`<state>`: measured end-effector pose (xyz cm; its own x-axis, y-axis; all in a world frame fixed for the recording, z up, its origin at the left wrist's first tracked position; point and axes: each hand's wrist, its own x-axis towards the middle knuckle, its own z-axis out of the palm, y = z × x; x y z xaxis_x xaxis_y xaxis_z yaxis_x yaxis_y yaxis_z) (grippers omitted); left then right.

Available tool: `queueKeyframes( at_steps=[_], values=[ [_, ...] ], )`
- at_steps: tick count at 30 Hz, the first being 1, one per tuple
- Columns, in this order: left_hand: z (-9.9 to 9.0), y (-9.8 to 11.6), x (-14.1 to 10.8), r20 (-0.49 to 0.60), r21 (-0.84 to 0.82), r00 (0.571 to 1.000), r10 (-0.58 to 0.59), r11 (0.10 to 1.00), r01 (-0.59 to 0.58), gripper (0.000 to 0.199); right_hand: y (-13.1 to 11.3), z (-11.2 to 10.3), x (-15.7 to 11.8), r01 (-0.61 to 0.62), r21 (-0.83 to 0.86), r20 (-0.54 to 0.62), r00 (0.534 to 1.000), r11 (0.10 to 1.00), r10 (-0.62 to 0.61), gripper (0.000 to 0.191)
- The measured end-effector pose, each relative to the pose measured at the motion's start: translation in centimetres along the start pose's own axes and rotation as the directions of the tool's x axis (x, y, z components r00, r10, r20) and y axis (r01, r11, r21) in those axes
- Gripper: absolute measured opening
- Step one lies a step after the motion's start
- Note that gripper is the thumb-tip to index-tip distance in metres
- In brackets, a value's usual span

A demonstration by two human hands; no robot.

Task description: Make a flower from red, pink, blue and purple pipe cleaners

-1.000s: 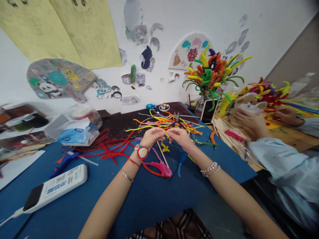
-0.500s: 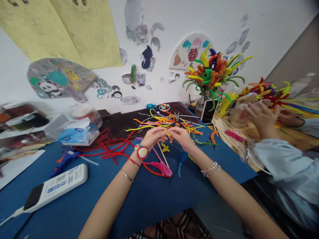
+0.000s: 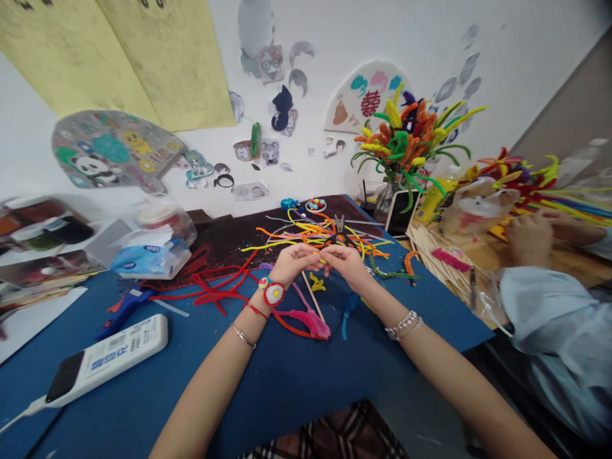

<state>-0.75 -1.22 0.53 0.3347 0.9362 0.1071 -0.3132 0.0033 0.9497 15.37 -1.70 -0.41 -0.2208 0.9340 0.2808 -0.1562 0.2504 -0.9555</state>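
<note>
Two bare hands meet at the centre of the frame, above a blue bench (image 3: pixel 306 389). The left hand (image 3: pixel 292 262) and right hand (image 3: pixel 348 264) each have thumb and fingers closed in a pinch on a small yellow piece (image 3: pixel 322 258), held between them at the middle of the frame. The fingers cover most of it, so its exact shape cannot be told; it looks like fuzzy craft wire.

Just below the hands, a yellow curled scrap (image 3: pixel 316 282) lies near a thin wooden stick (image 3: pixel 312 295). Lower still is a pink fuzzy bundle (image 3: pixel 316 325), with a blue fuzzy piece (image 3: pixel 351 304) to its right. Red strands (image 3: pixel 217 295) tangle left of centre. Behind the hands, black-handled pliers (image 3: pixel 339 223) rest on a heap of coloured strands (image 3: pixel 282 239).

For good handling, one pinch would best anchor the piece while the other shapes it in small, even turns, since hard bending could kink a wire core. Tilting the fingertips aside would uncover the work, and keeping clear of the loose strands should avoid snagging.
</note>
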Motion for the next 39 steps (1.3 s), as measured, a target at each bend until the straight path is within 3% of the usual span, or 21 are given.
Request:
queueKeyframes(
  at_steps=[13,21,27,32,39],
  values=[
    [0.0,-0.3,0.1,-0.08,0.033,0.993,0.091,0.996,-0.088,0.03,0.4,-0.4,0.2,-0.048,0.001,0.046,0.998,0.999,0.048,0.029],
    [-0.6,-0.5,0.5,-0.136,0.08,0.982,0.128,0.99,-0.118,0.028,0.8,-0.5,0.3,-0.038,-0.12,0.076,0.996,0.992,0.048,0.032],
    [-0.7,-0.8,0.6,-0.146,0.089,0.982,0.117,0.991,-0.104,0.03,1.1,-0.6,0.4,0.064,-0.284,0.067,0.997,0.957,-0.046,0.03],
    [-0.9,-1.2,0.8,-0.146,0.118,0.981,0.13,0.987,-0.113,0.031,1.3,-0.7,0.1,0.18,-0.448,0.023,0.981,0.876,-0.19,0.025],
    [-1.1,-1.3,0.8,-0.158,0.183,0.973,0.168,0.973,-0.138,0.015,1.3,-0.4,0.0,0.316,-0.599,0.118,0.944,0.735,-0.309,0.023]
  ],
)
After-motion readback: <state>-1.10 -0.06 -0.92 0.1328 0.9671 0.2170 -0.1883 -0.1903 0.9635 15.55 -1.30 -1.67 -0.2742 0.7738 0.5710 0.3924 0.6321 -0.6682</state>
